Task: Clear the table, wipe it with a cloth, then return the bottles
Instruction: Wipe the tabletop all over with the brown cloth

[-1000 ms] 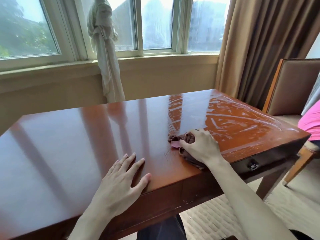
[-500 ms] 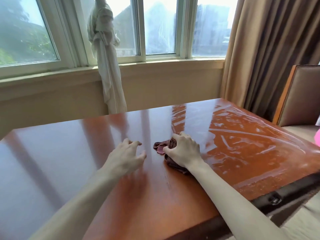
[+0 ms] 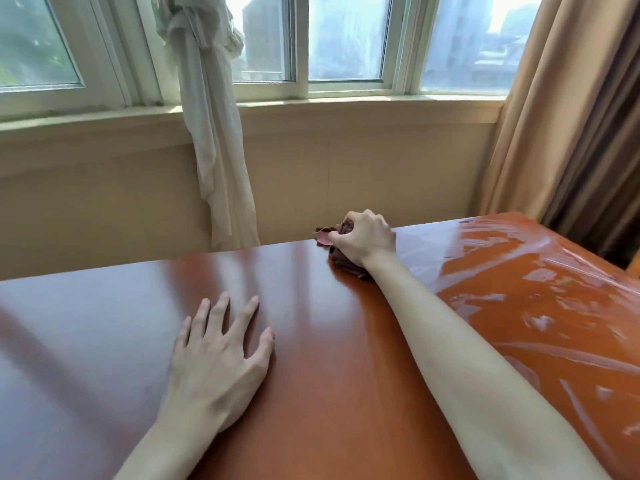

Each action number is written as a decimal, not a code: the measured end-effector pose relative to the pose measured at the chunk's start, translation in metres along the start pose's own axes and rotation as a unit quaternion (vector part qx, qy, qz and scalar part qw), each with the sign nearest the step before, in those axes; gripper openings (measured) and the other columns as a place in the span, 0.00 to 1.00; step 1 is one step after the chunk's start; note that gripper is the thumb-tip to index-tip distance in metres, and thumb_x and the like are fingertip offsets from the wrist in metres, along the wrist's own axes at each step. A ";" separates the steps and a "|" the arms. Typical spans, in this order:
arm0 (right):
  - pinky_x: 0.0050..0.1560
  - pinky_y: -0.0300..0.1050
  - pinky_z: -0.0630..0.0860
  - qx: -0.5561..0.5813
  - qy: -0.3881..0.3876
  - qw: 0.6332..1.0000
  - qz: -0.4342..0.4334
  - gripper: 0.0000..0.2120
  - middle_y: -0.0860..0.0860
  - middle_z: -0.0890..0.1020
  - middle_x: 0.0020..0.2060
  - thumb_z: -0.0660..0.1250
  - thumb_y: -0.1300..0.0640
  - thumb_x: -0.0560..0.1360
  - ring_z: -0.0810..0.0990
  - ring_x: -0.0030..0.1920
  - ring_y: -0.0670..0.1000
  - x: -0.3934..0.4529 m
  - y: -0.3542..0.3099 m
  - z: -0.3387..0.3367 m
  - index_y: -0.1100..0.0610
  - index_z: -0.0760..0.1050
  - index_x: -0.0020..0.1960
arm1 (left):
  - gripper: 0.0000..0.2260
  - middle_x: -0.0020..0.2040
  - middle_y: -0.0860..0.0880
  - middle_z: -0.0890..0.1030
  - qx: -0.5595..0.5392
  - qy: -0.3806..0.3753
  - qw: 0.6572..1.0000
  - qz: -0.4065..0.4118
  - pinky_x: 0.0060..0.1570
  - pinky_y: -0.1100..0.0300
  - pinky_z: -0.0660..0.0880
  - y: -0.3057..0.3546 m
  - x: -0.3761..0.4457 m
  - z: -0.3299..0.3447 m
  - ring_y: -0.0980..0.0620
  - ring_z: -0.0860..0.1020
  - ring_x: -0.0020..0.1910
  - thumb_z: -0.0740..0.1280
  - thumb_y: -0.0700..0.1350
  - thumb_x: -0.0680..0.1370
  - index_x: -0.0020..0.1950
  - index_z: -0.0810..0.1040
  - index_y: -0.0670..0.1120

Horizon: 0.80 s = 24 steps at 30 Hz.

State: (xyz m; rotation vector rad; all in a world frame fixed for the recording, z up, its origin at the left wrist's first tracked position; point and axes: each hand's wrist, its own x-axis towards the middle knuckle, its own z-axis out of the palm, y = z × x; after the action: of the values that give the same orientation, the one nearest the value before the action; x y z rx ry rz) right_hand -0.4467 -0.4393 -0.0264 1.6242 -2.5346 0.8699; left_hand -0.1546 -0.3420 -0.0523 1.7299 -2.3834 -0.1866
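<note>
Cloth (image 3: 341,252): bunched in right hand's (image 3: 363,242) curled grip, now pushed from near edge to table's (image 3: 329,393) far edge. Left hand (image 3: 218,362): flat, fingers spread, holding nothing. Wiping under way; left half looks dry.

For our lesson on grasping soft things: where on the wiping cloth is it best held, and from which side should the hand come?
Grip the bunched middle of the cloth, coming from above, as the right hand does. It is a crumpled wad on the table, near the far edge, so probably only its top offers folds for curled fingers.
</note>
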 end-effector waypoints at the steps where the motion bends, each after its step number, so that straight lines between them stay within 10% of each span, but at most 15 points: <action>1: 0.52 0.49 0.70 0.002 -0.006 1.000 0.001 0.17 0.52 0.77 0.49 0.68 0.38 0.70 0.75 0.59 0.59 0.002 0.000 0.000 0.50 0.80 0.50 | 0.37 0.82 0.53 0.50 -0.001 -0.002 1.000 -0.002 0.79 0.52 0.44 0.000 -0.001 -0.001 0.51 0.46 0.81 0.37 0.69 0.71 0.80 0.50 0.64; 16: 0.50 0.43 0.69 0.028 -0.062 0.987 -0.148 0.17 0.41 0.74 0.49 0.63 0.34 0.72 0.72 0.56 0.45 -0.304 0.001 -0.103 0.44 0.76 0.52 | 0.28 0.83 0.46 0.53 -0.024 -0.027 0.999 0.019 0.79 0.46 0.44 -0.002 -0.006 -0.004 0.45 0.49 0.81 0.50 0.65 0.81 0.81 0.57 0.60; 24: 0.47 0.48 0.68 0.012 -0.050 0.994 -0.101 0.16 0.45 0.73 0.44 0.66 0.35 0.71 0.74 0.53 0.52 -0.210 0.001 -0.071 0.47 0.76 0.47 | 0.27 0.82 0.46 0.53 -0.030 -0.012 0.999 0.023 0.79 0.46 0.45 -0.002 -0.008 -0.006 0.45 0.49 0.81 0.51 0.64 0.81 0.81 0.57 0.60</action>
State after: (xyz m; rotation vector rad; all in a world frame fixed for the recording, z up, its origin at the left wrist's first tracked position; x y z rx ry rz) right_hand -0.3705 -0.2316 -0.0280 1.9347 -2.3728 0.8223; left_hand -0.1495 -0.3347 -0.0476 1.6552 -2.4051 -0.2697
